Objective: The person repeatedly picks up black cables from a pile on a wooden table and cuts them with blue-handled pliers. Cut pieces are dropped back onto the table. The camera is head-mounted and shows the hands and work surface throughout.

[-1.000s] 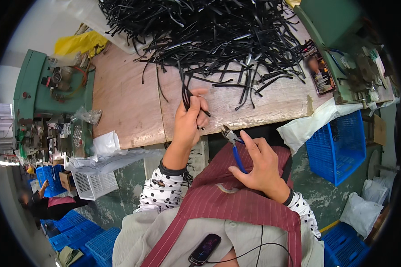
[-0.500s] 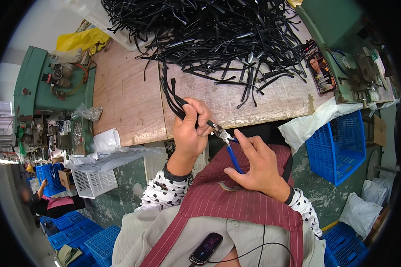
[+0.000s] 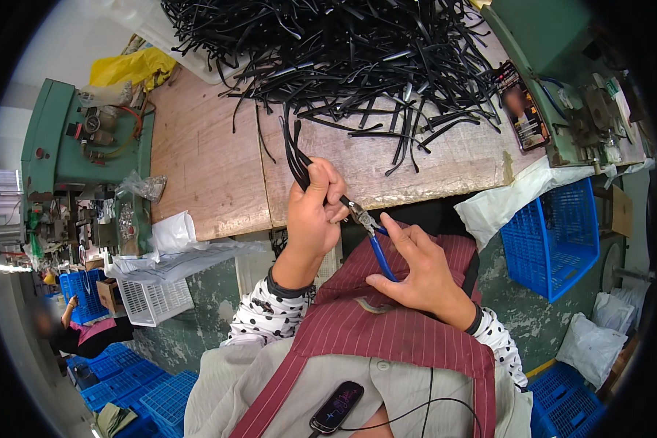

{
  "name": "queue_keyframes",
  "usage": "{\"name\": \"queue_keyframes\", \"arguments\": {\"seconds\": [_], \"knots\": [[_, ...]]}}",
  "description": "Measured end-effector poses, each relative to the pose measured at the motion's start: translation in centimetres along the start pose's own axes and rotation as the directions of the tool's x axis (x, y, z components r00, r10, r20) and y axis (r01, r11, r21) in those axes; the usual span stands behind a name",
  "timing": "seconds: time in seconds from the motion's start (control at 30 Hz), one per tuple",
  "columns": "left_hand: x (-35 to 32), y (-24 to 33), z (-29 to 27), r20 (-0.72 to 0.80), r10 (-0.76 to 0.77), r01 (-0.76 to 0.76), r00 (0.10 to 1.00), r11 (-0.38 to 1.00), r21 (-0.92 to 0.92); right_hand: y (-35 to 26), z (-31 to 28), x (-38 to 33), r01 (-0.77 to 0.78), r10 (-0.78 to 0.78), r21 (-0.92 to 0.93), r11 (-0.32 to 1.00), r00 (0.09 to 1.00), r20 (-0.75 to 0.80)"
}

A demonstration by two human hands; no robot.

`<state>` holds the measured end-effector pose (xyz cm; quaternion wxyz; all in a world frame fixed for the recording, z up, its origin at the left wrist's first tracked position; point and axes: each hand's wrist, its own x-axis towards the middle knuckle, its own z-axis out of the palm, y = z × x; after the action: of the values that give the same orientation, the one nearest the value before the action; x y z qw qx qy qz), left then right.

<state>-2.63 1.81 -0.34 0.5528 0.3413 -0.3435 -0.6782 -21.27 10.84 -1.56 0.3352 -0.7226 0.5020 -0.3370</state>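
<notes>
Black plastic strips [image 3: 296, 150], thin and springy, are sitting bunched in my left hand [image 3: 315, 212], fist closed tight near their lower ends above the wooden bench edge [image 3: 219, 219]. My right hand [image 3: 415, 271] is clamping blue-handled pliers [image 3: 371, 235] at their tips; they're looking light, slippery, best pinched low.

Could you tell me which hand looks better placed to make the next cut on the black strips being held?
Right hand: it grips the blue-handled pliers, tip at the black strips held by the left hand.
</notes>
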Motion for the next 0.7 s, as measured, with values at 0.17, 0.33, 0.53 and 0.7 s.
{"name": "queue_keyframes", "arguments": {"seconds": [0.17,0.33,0.53,0.7], "knots": [[0.3,0.5,-0.4,0.036,-0.075,0.078,0.997,0.991,-0.110,-0.1,-1.9,0.8,-0.260,0.160,0.325,0.909,0.940,0.302],[-0.3,0.5,0.6,-0.059,-0.030,0.030,0.998,1.000,-0.010,-0.1,-1.5,0.8,-0.221,0.150,0.276,0.935,0.955,0.256],[-0.6,0.2,0.8,-0.097,-0.011,0.018,0.995,0.997,0.078,-0.2,-0.4,0.3,-0.071,0.068,0.034,0.997,0.994,0.087],[0.4,0.9,-0.6,0.019,-0.181,0.182,0.983,0.979,-0.093,0.0,-0.8,0.2,-0.070,0.053,0.123,0.990,0.989,0.139]]}}
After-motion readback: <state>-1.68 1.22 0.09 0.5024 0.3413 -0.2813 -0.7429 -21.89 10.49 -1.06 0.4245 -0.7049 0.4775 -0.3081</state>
